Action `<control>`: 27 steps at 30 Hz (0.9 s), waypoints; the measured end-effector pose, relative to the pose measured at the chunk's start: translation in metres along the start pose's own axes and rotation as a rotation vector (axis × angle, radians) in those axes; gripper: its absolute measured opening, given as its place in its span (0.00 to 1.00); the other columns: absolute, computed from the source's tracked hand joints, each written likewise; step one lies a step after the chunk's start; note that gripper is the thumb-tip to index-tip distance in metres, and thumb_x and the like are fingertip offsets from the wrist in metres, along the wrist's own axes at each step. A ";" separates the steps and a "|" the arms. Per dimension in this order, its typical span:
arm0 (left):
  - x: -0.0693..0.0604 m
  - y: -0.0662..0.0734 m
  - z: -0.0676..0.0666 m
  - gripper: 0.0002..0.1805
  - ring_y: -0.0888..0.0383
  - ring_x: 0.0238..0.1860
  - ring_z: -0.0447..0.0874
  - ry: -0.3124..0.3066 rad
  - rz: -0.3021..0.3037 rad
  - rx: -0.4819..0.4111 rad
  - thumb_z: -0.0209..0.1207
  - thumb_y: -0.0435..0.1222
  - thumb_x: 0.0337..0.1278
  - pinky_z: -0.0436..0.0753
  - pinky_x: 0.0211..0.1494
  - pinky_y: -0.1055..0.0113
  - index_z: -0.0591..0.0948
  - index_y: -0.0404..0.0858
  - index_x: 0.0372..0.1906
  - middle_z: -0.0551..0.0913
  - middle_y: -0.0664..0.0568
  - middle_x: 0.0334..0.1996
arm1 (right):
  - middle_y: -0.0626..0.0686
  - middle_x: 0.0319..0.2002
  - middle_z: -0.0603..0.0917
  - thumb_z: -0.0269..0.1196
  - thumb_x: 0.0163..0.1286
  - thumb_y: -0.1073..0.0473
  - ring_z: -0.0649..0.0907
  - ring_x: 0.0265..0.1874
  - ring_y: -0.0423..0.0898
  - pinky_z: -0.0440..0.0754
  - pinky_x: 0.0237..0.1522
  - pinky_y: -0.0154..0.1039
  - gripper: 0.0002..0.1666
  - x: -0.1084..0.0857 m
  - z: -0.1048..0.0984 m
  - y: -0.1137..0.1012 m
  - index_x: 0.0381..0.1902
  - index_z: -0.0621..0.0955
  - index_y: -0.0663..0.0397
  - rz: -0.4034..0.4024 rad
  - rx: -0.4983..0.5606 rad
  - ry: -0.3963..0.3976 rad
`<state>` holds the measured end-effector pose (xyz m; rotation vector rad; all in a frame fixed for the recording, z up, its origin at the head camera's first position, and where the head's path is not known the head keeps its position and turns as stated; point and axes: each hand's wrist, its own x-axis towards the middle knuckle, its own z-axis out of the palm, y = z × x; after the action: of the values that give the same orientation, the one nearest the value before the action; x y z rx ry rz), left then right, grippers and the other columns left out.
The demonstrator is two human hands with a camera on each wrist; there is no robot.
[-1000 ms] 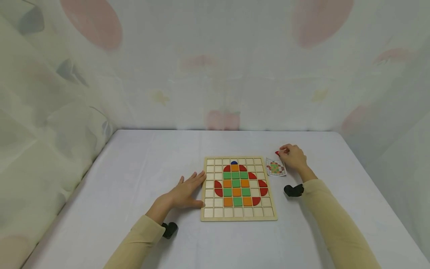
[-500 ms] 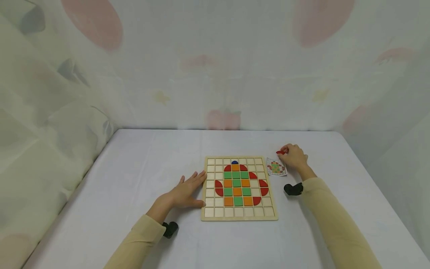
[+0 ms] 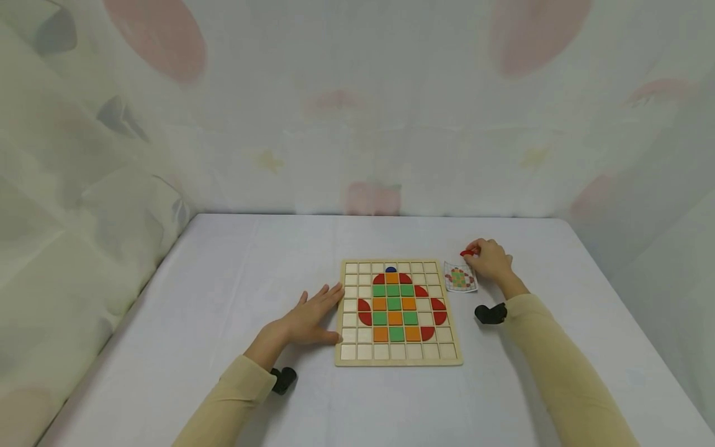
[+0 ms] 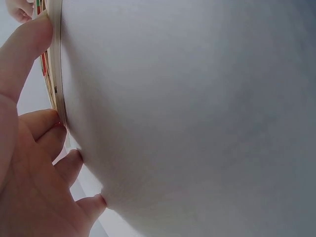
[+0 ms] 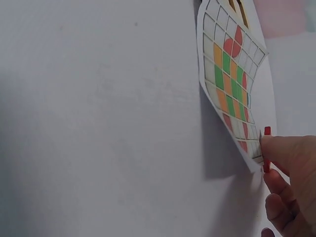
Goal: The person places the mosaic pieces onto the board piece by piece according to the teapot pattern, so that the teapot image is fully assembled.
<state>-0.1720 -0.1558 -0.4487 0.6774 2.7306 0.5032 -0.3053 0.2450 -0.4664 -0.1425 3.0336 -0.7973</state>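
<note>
In the head view a wooden grid board (image 3: 398, 352) lies on the table, with green, orange and red pieces and one blue piece set in its squares. My left hand (image 3: 311, 318) lies with straight, spread fingers along the board's left edge; in the left wrist view the thumb (image 4: 27, 47) touches that edge. To the right of the board, my right hand (image 3: 490, 259) pinches a small red piece (image 3: 467, 253) between thumb and fingers. The red piece (image 5: 267, 131) is partly hidden by the thumb in the right wrist view. Below it lies a printed pattern card (image 3: 460, 279).
The card (image 5: 210, 29) has curled edges and casts a shadow on the white cloth. A white-covered table (image 3: 268, 248) stretches around the board, with a patterned curtain (image 3: 357, 112) rising behind its far edge. Each wrist carries a black device (image 3: 490, 314).
The red piece has turned in my right hand, so that more of it shows than a second ago. The left hand and the board's pieces stay as they were.
</note>
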 end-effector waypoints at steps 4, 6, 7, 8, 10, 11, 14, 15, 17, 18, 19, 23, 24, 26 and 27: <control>0.000 0.001 0.000 0.50 0.45 0.72 0.42 -0.001 -0.003 0.001 0.65 0.49 0.47 0.42 0.66 0.36 0.52 0.39 0.72 0.48 0.50 0.73 | 0.63 0.43 0.74 0.56 0.64 0.53 0.73 0.44 0.60 0.64 0.43 0.60 0.20 0.001 -0.001 0.003 0.48 0.75 0.61 -0.019 0.006 0.010; 0.000 0.001 0.000 0.50 0.45 0.72 0.42 -0.001 -0.001 -0.001 0.65 0.48 0.47 0.42 0.66 0.36 0.52 0.38 0.72 0.48 0.50 0.73 | 0.63 0.45 0.74 0.56 0.64 0.53 0.72 0.46 0.60 0.63 0.44 0.60 0.20 0.001 -0.002 0.003 0.48 0.75 0.60 -0.028 0.021 0.014; -0.001 0.002 0.000 0.50 0.45 0.72 0.43 -0.001 -0.001 -0.001 0.65 0.48 0.47 0.42 0.66 0.36 0.52 0.38 0.72 0.48 0.50 0.73 | 0.64 0.45 0.74 0.56 0.64 0.53 0.72 0.46 0.61 0.63 0.44 0.60 0.20 0.000 -0.003 0.002 0.48 0.75 0.60 -0.035 0.025 0.014; -0.001 0.002 0.000 0.50 0.45 0.72 0.43 -0.001 0.000 0.000 0.65 0.48 0.47 0.42 0.66 0.36 0.52 0.38 0.72 0.48 0.50 0.73 | 0.64 0.46 0.75 0.56 0.64 0.53 0.72 0.47 0.61 0.62 0.45 0.61 0.20 0.000 -0.004 0.001 0.48 0.75 0.60 -0.042 0.029 0.014; -0.001 0.002 -0.001 0.50 0.45 0.72 0.43 -0.001 0.001 0.005 0.65 0.48 0.47 0.42 0.66 0.35 0.52 0.38 0.72 0.48 0.49 0.73 | 0.64 0.47 0.75 0.56 0.63 0.54 0.72 0.48 0.62 0.62 0.46 0.62 0.20 -0.001 -0.005 -0.001 0.48 0.75 0.61 -0.059 0.042 0.016; -0.001 0.002 -0.001 0.50 0.45 0.72 0.43 -0.001 0.001 0.005 0.65 0.48 0.47 0.42 0.66 0.36 0.52 0.38 0.72 0.48 0.49 0.73 | 0.64 0.47 0.76 0.56 0.63 0.54 0.72 0.48 0.63 0.62 0.46 0.63 0.19 -0.002 -0.006 -0.003 0.48 0.76 0.61 -0.071 0.045 0.020; 0.000 0.002 -0.001 0.50 0.45 0.72 0.43 -0.004 0.002 0.008 0.65 0.48 0.47 0.42 0.66 0.36 0.51 0.39 0.72 0.48 0.50 0.73 | 0.64 0.46 0.77 0.57 0.64 0.55 0.73 0.49 0.62 0.63 0.47 0.64 0.18 -0.004 -0.007 -0.009 0.47 0.77 0.61 -0.113 0.056 0.031; 0.000 0.002 -0.001 0.50 0.45 0.72 0.43 -0.005 0.002 0.009 0.65 0.49 0.47 0.42 0.66 0.36 0.51 0.39 0.72 0.48 0.50 0.73 | 0.63 0.46 0.77 0.57 0.64 0.55 0.73 0.49 0.62 0.63 0.47 0.65 0.17 -0.005 -0.008 -0.012 0.46 0.77 0.61 -0.128 0.062 0.033; 0.000 0.002 -0.001 0.50 0.45 0.72 0.43 -0.005 0.003 0.009 0.65 0.48 0.47 0.42 0.66 0.35 0.52 0.39 0.72 0.48 0.49 0.73 | 0.63 0.45 0.78 0.58 0.64 0.55 0.74 0.49 0.61 0.65 0.46 0.65 0.17 -0.007 -0.008 -0.017 0.46 0.78 0.60 -0.157 0.069 0.036; 0.000 0.002 -0.001 0.50 0.45 0.72 0.43 -0.005 0.001 0.012 0.65 0.48 0.47 0.43 0.66 0.36 0.52 0.39 0.72 0.48 0.49 0.73 | 0.63 0.45 0.78 0.58 0.64 0.55 0.74 0.48 0.61 0.66 0.46 0.64 0.17 -0.007 -0.008 -0.021 0.46 0.78 0.60 -0.170 0.078 0.036; 0.000 0.002 -0.002 0.50 0.45 0.72 0.43 -0.006 -0.001 0.014 0.65 0.48 0.47 0.43 0.66 0.36 0.52 0.39 0.72 0.48 0.50 0.73 | 0.62 0.45 0.78 0.58 0.64 0.55 0.74 0.48 0.61 0.67 0.46 0.63 0.16 -0.008 -0.008 -0.024 0.46 0.78 0.60 -0.182 0.085 0.033; -0.001 0.002 -0.002 0.50 0.45 0.72 0.43 -0.008 -0.008 0.009 0.65 0.48 0.47 0.42 0.66 0.36 0.52 0.39 0.72 0.48 0.49 0.73 | 0.62 0.45 0.78 0.59 0.64 0.56 0.75 0.45 0.59 0.69 0.43 0.60 0.17 -0.010 -0.007 -0.039 0.46 0.78 0.61 -0.224 0.095 0.029; -0.001 0.002 -0.002 0.50 0.45 0.72 0.43 -0.009 -0.010 0.009 0.65 0.48 0.47 0.42 0.67 0.36 0.52 0.39 0.72 0.48 0.50 0.73 | 0.61 0.45 0.78 0.59 0.64 0.56 0.76 0.44 0.58 0.70 0.43 0.59 0.16 -0.010 -0.006 -0.042 0.46 0.78 0.60 -0.234 0.096 0.027; -0.001 0.001 -0.002 0.50 0.45 0.72 0.43 -0.009 -0.010 0.008 0.65 0.48 0.47 0.42 0.67 0.36 0.52 0.39 0.72 0.48 0.50 0.73 | 0.60 0.44 0.79 0.60 0.63 0.56 0.76 0.42 0.57 0.71 0.41 0.56 0.16 -0.012 -0.004 -0.051 0.46 0.79 0.60 -0.257 0.091 0.027; -0.001 0.001 -0.002 0.50 0.45 0.72 0.43 -0.008 -0.009 0.009 0.65 0.48 0.47 0.42 0.66 0.36 0.52 0.39 0.72 0.48 0.50 0.73 | 0.60 0.43 0.79 0.61 0.63 0.56 0.76 0.41 0.57 0.71 0.40 0.55 0.16 -0.013 -0.003 -0.055 0.45 0.79 0.60 -0.274 0.088 0.029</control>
<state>-0.1716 -0.1558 -0.4464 0.6673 2.7290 0.4847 -0.2879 0.2003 -0.4369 -0.5597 3.0387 -0.9523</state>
